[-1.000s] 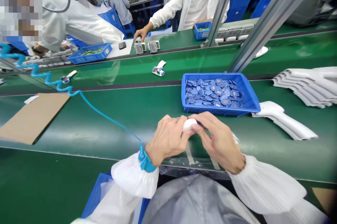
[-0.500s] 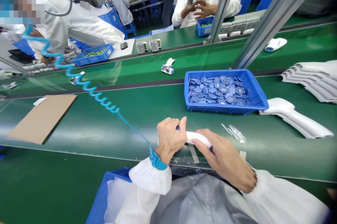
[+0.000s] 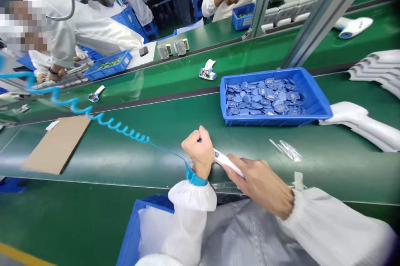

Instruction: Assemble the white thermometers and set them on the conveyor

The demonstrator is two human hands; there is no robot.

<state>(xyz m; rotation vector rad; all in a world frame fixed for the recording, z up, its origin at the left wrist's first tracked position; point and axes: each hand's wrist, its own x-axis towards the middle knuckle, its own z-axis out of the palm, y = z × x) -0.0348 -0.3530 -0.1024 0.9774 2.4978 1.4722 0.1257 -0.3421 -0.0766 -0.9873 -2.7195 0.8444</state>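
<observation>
A white device with blue parts point(image 3: 228, 163) is held between my two hands, above the near edge of the green work surface. My left hand point(image 3: 201, 151), with a teal strap at the wrist, is closed round its upper end. Around the lower end wrap the fingers of my right hand point(image 3: 258, 182). Beyond them stands a blue bin point(image 3: 278, 121) full of small blue plastic pieces. Clear thin strips point(image 3: 289, 150) lie right of my hands.
White shells point(image 3: 359, 118) lie beside the bin, and more are stacked behind. A cardboard sheet point(image 3: 59, 143) is at left. The coiled teal cord point(image 3: 109, 124) crosses the surface. A metal post point(image 3: 325, 12) rises at right. Opened devices point(image 3: 208, 73) sit on the far belt; people work beyond.
The view has shifted, so the bin and shells appear further right. The device is tilted more steeply, and my left hand has turned with it. The white device on the belt moved right.
</observation>
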